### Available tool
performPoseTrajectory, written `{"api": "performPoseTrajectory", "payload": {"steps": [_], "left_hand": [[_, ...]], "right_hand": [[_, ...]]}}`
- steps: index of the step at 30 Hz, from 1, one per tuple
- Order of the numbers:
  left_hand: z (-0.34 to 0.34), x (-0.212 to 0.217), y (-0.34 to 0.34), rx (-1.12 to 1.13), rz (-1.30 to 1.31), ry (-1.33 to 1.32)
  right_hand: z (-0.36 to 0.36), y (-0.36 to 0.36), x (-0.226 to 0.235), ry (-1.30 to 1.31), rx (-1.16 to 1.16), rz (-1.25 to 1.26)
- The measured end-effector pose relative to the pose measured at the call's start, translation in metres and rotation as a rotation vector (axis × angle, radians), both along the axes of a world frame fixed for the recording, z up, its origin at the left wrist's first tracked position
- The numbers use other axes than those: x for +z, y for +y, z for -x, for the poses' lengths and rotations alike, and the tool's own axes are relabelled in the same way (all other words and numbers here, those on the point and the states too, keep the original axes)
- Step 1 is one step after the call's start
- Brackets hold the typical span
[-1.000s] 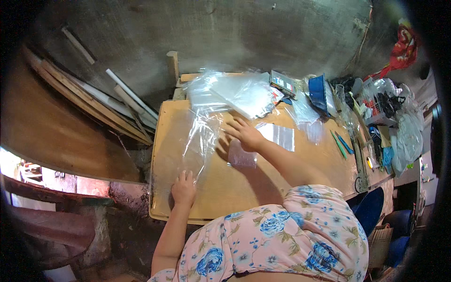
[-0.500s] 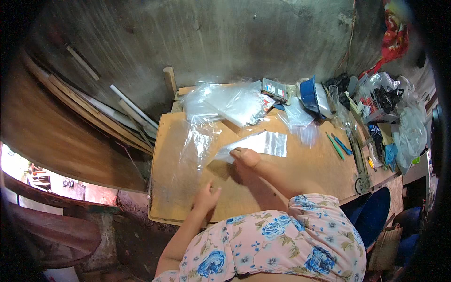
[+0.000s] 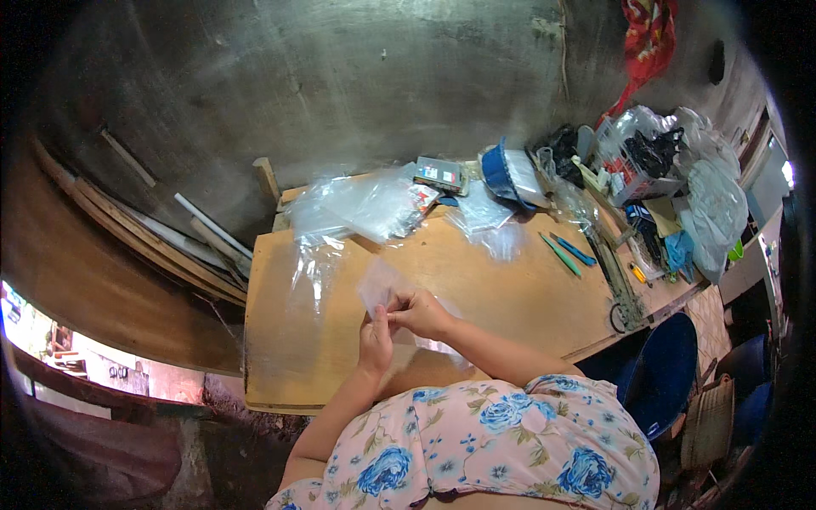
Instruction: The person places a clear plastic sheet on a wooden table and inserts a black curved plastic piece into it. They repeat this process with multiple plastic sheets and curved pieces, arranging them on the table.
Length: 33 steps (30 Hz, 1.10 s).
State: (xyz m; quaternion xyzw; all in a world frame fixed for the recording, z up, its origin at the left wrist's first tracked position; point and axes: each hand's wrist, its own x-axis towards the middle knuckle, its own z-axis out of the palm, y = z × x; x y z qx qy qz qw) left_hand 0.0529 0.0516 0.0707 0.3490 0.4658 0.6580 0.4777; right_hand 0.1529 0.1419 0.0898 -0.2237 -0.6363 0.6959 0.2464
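Observation:
Both hands meet above the middle of the wooden table [image 3: 527,297]. My left hand [image 3: 376,334] and my right hand [image 3: 422,313] pinch the lower edge of a small clear plastic bag [image 3: 380,285], lifted off the wood and tilted toward me. Another flat clear bag [image 3: 442,340] lies on the table just under my right wrist. A long clear plastic sheet [image 3: 310,268] lies to the left of my hands.
A heap of clear plastic bags [image 3: 365,204] sits at the table's far edge, with a small box [image 3: 440,172], a blue bowl [image 3: 501,170] and two green-blue pens [image 3: 565,251]. Clutter of bags and tools [image 3: 663,187] fills the right end. Planks [image 3: 144,246] lean at the left.
My left hand left the table's near-left part and came up to join my right hand. The small clear bag was lifted off the table and is now held by both hands.

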Motion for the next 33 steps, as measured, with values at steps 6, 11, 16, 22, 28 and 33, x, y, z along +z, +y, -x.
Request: {"api": "performPoseTrajectory", "payload": {"steps": [6,11,16,22,28,33], "left_hand": [[-0.008,0.015,0.026,0.299,0.128,-0.119],[0.074,-0.04,0.057,0.449,0.267,0.002],[0.127,-0.045,0.086,0.569,0.341,0.374],[0.092,-0.08,0.136,0.615,0.273,0.858],[-0.111,-0.044,0.088,-0.335,0.151,0.29],[-0.115,-0.012,0.068,-0.381,0.132,-0.171]], "right_hand": [[-0.086,0.061,0.007,0.013,-0.45,0.246],[-0.254,0.153,-0.08,-0.17,-1.028,-0.219],[-0.306,0.118,-0.028,0.006,-1.333,-0.062],[-0.251,0.072,0.017,-0.039,-1.091,-0.196],[-0.155,0.019,0.067,0.257,-0.808,0.052],[-0.149,0.008,0.079,0.439,-0.765,0.142]]}}
